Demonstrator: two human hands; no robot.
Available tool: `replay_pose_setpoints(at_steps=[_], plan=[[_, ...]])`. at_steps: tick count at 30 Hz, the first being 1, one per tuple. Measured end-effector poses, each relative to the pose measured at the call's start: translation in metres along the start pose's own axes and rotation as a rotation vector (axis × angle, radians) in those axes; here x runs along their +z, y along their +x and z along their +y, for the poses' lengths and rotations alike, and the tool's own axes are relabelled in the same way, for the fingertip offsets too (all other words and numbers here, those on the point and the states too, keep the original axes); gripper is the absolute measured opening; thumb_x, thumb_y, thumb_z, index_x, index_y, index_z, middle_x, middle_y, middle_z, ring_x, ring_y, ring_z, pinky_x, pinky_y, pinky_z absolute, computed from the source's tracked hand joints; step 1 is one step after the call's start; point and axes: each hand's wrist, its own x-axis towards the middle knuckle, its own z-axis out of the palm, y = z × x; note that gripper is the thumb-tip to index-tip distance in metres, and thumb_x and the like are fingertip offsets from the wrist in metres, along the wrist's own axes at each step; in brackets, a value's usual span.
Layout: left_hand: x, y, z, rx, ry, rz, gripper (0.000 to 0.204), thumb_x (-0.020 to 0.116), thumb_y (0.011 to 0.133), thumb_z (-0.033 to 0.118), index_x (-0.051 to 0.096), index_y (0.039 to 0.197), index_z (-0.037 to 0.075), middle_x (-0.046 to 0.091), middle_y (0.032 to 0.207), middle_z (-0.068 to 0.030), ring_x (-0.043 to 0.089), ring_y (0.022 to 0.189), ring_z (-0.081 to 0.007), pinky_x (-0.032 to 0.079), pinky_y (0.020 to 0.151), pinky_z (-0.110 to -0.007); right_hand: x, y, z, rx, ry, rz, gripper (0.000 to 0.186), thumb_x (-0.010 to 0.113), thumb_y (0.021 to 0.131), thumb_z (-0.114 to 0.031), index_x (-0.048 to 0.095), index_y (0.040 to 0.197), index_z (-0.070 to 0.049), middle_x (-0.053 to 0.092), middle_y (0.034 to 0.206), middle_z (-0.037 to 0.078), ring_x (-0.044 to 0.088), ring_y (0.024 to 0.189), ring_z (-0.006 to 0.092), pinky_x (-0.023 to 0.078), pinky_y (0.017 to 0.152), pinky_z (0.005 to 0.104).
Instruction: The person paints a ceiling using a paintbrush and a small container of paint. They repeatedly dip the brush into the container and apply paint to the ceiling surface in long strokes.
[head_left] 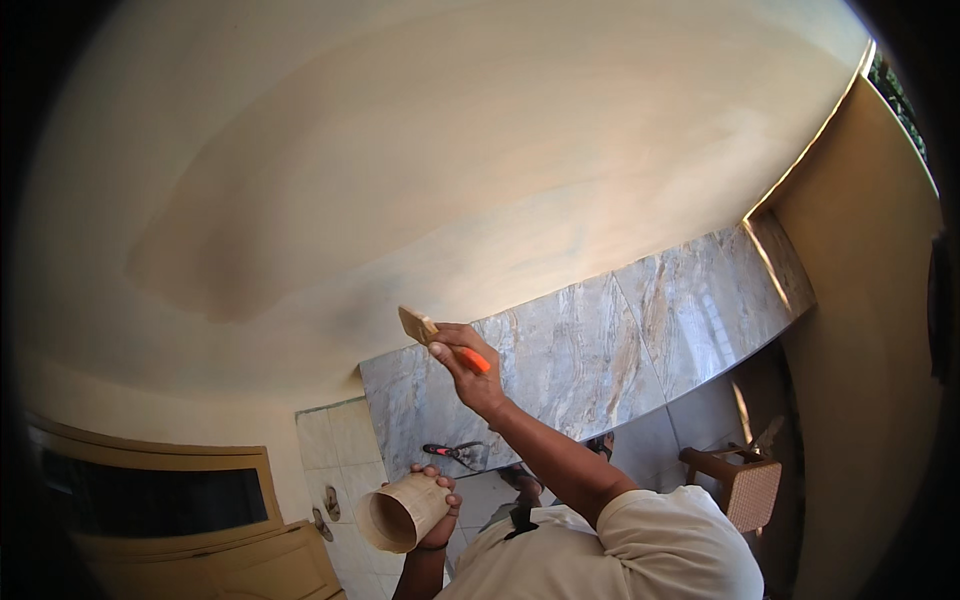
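Observation:
My right hand is closed round the handle of a flat paintbrush, whose orange handle end sticks out below the fingers. The bristle end points up and left toward the cream wall; whether it touches the wall I cannot tell. Lower down, my left hand grips a beige round tub from its right side, fingers wrapped over it. The tub is tilted with its open mouth toward the lower left, and what is inside it does not show clearly.
A grey marbled ledge runs along the wall's foot, with a small black-and-red tool at its near edge. A brown woven-topped stool stands at lower right. Sandals lie by a yellow-brown wooden cabinet. A side wall bounds the right.

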Motion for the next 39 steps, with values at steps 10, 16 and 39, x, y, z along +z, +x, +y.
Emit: replay_pose_setpoints(at_steps=[10,16,39], plan=[[0.001,0.059,-0.121,-0.237,-0.065,0.061,0.049,0.063,0.096,0.047,0.058,0.133,0.015,0.057,0.132,-0.0062,0.053,0.124,-0.0286,0.048,0.097,-0.050,-0.309,-0.057,-0.001,0.521,0.456,0.702,0.019,0.074,0.091,-0.012,0.066,0.104,-0.003,0.071,0.102,0.013,0.073,0.092,0.0276,0.060,0.088,0.0459],[0.010,0.083,-0.166,-0.292,-0.057,0.077,0.057,0.063,0.094,0.057,0.057,0.133,0.015,0.057,0.130,-0.0061,0.052,0.123,-0.0288,0.047,0.096,-0.049,-0.352,0.010,-0.037,0.201,0.120,0.651,0.021,0.070,0.095,-0.009,0.069,0.113,0.002,0.070,0.116,0.015,0.068,0.112,0.0255,0.054,0.100,0.0380],[0.022,0.049,-0.168,0.027,-0.046,0.199,0.053,0.062,0.095,0.054,0.059,0.131,0.015,0.058,0.128,-0.0065,0.054,0.120,-0.0279,0.048,0.094,-0.048,-0.291,0.159,-0.006,-0.432,-0.535,0.546,0.023,0.066,0.103,-0.021,0.069,0.118,-0.004,0.058,0.138,0.026,0.060,0.129,0.0350,0.053,0.100,0.0438]])
